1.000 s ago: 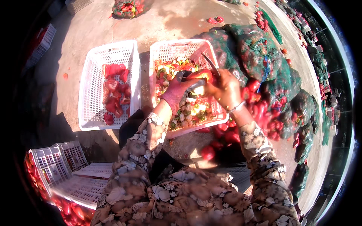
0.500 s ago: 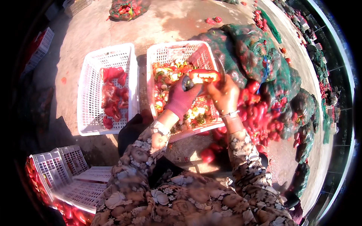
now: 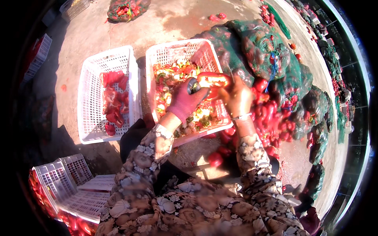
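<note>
My left hand (image 3: 185, 100), in a pink glove with dark fingertips, is closed on a cut-open red pepper (image 3: 214, 80) whose pale inside and seeds show. Close against the pepper's right end is my bare right hand (image 3: 240, 96), its fingers curled around a knife; only the thin blade (image 3: 230, 70) stands out above them, and the handle is hidden. Both hands are over a white plastic crate (image 3: 204, 132) holding pepper cores, seeds and green stem ends. Left of it, another white crate (image 3: 88, 106) contains red pepper pieces (image 3: 114, 98).
Loose red peppers (image 3: 265, 118) lie heaped right of the middle crate. Behind them bulge green mesh sacks (image 3: 260, 51) of peppers. Tipped white crates (image 3: 80, 196) sit at lower left beside more red peppers. Another mesh sack (image 3: 128, 10) rests on the concrete at the back.
The scene has shifted slightly leftward in view. My right hand has turned, so the knife blade looks thinner and more upright. The left hand keeps its hold on the pepper.
</note>
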The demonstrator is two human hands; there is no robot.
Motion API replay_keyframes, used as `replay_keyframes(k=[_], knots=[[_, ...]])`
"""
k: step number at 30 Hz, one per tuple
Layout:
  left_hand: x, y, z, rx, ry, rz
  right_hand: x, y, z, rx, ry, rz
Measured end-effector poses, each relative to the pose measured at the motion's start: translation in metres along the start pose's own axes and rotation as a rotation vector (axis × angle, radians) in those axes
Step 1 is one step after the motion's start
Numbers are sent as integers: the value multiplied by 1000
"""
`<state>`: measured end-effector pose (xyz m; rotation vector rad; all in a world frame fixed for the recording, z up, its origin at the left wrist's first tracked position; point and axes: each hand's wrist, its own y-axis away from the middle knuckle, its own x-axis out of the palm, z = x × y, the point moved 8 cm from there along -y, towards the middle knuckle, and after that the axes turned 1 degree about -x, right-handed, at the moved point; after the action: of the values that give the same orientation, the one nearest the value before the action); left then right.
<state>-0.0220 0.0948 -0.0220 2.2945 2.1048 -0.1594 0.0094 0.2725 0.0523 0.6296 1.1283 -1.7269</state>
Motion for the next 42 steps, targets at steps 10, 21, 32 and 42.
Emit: replay_keyframes(k=[10,21,32,42], knots=[[-36,-10,27,-215,-178,-5,-47,-3,-79,284,-36,-80],[15,9,3,-164,124,-1,-2,23,-6,-15,109,-136],[-5,4,21,-367,200,-97,23,30,51,-130,50,-42],[10,11,57,-514,288,19,27,43,32,-161,137,21]])
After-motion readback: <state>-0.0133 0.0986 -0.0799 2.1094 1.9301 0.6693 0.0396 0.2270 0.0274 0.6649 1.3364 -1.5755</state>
